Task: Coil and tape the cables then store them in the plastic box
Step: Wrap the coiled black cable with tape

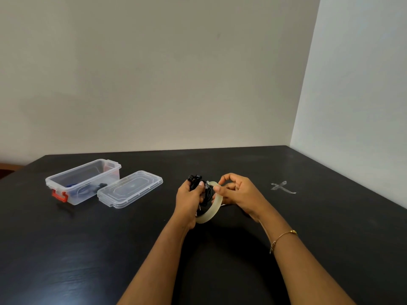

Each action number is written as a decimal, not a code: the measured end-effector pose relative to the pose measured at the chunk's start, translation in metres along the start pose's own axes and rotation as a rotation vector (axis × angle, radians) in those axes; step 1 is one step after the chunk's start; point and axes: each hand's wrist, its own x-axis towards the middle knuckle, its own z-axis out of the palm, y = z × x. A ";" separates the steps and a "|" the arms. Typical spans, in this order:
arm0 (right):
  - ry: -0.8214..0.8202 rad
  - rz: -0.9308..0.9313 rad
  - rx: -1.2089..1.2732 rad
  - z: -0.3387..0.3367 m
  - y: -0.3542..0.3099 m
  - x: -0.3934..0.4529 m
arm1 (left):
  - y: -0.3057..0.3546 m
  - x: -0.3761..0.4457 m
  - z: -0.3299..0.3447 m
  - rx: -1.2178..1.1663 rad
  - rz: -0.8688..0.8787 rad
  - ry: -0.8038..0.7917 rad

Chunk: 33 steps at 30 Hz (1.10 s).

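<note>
Two bare forearms reach in from the near edge over the dark counter (88, 249), the right one wearing a thin gold bracelet (283, 236) at the wrist. Beyond them, above the middle of the counter, the left hand (189, 199) has its grip curled tight round a bundle of coiled black cable (201, 190), with the cable's dark plug ends sticking up above the fingers. Just beside it, the right hand (236, 193) pinches the upper rim of a roll of clear tape (212, 208) between thumb and forefinger, its other fingers curled behind the roll. Roll and cable bundle touch or overlap where the two hands meet, and a bit of clear tape seems to run between them, though it is too small to make out clearly. Off to the left, well apart from the hands, a clear plastic box (66, 179) stands open with a red latch (60, 195) on its near end; inside lie dark things and something blue, likely other cables, blurred through the wall. Its clear lid (130, 189) lies flat on the counter just right of the box, touching or nearly touching it. Far to the right, a cross of pale tape strips (283, 187) is stuck to the counter. A plain pale wall rises behind.
</note>
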 end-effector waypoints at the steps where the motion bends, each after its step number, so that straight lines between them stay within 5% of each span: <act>1: 0.005 -0.010 -0.002 0.000 0.000 0.000 | 0.001 0.000 0.000 0.003 -0.004 0.002; 22: 0.032 0.138 -0.028 -0.007 -0.003 0.004 | -0.007 0.010 -0.003 0.019 -0.102 -0.020; 33: 0.134 -0.007 -0.319 0.008 0.004 0.012 | -0.006 0.007 0.006 0.026 -0.047 0.111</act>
